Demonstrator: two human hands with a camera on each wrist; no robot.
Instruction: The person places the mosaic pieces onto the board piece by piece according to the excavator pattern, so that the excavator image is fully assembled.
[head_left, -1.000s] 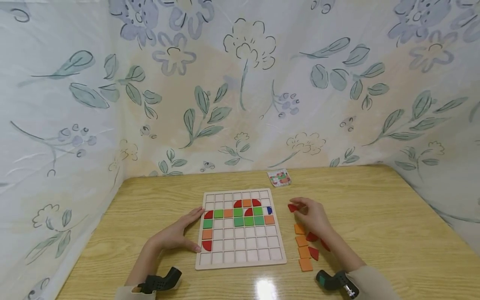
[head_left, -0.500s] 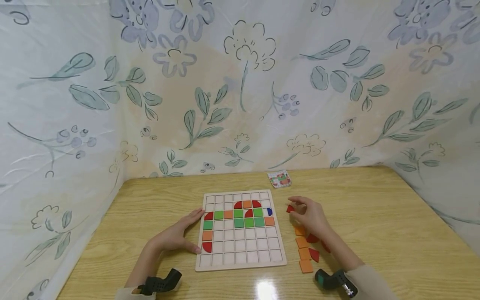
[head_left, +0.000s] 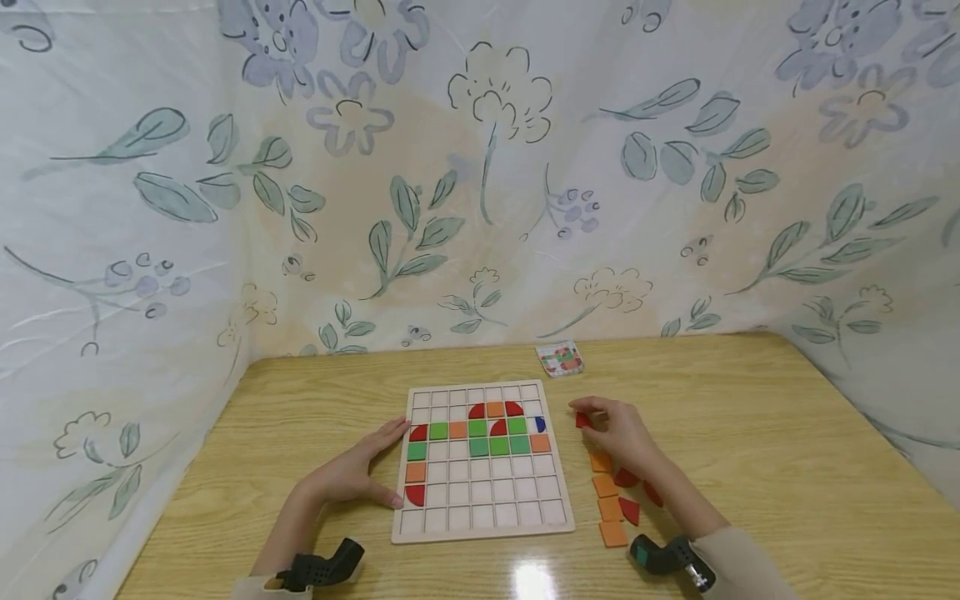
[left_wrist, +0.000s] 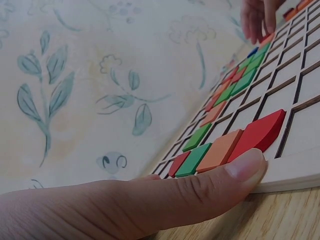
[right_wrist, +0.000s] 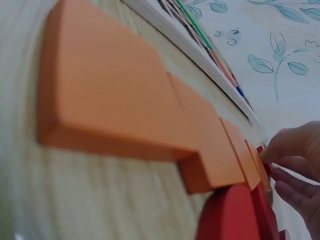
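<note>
A wooden grid board [head_left: 482,493] lies on the table, with several red, green and orange tiles and a blue-and-white one set in its cells. My left hand [head_left: 348,468] rests at its left edge, fingers stretched apart; in the left wrist view the thumb [left_wrist: 245,167] lies against the rim beside a red tile [left_wrist: 260,135]. To the right of the board, my right hand [head_left: 622,433] pinches a small red tile [head_left: 582,420] between thumb and fingers, partly covering it. Just below that hand runs a column of orange tiles [head_left: 609,508].
Red quarter-round tiles [head_left: 629,511] lie to the right of the orange column, some partly hidden by the right forearm. A small printed picture card [head_left: 562,359] sits behind the board. Floral cloth [head_left: 480,208] hangs around the back and sides of the table.
The red tile has shifted and turned slightly in my right fingers, and that hand has moved a little to the left. My left hand stays at the board's edge.
</note>
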